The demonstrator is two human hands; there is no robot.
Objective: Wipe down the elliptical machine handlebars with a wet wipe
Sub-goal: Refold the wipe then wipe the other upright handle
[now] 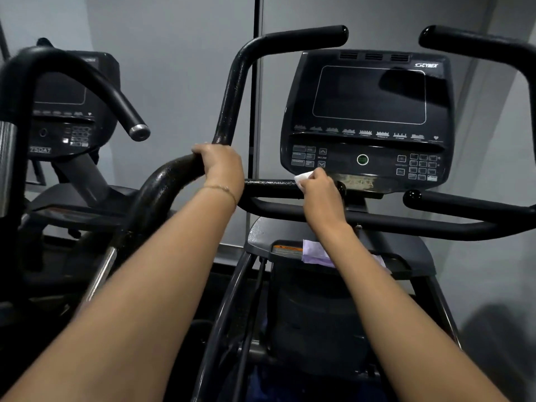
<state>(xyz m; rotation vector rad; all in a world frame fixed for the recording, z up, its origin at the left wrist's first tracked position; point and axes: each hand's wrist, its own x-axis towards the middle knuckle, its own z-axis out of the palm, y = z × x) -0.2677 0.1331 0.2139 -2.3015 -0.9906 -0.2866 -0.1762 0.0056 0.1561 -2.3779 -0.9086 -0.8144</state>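
Note:
I face a black elliptical with tall moving handlebars. My left hand (222,166) grips the left moving handlebar (232,91) at its bend, where the bar looks wet and speckled. My right hand (320,194) holds a white wet wipe (303,177) pressed on the short inner left handlebar (269,188), close to its rounded end below the console. The wipe's corner sticks out past my fingers. The right moving handlebar (478,42) and the inner right handlebar (464,201) are untouched by either hand.
The console (368,117) with a dark screen stands just behind my right hand. A purple wipes pack (316,253) lies on the tray below my right forearm. A second elliptical (66,111) stands close on the left; a grey wall is behind.

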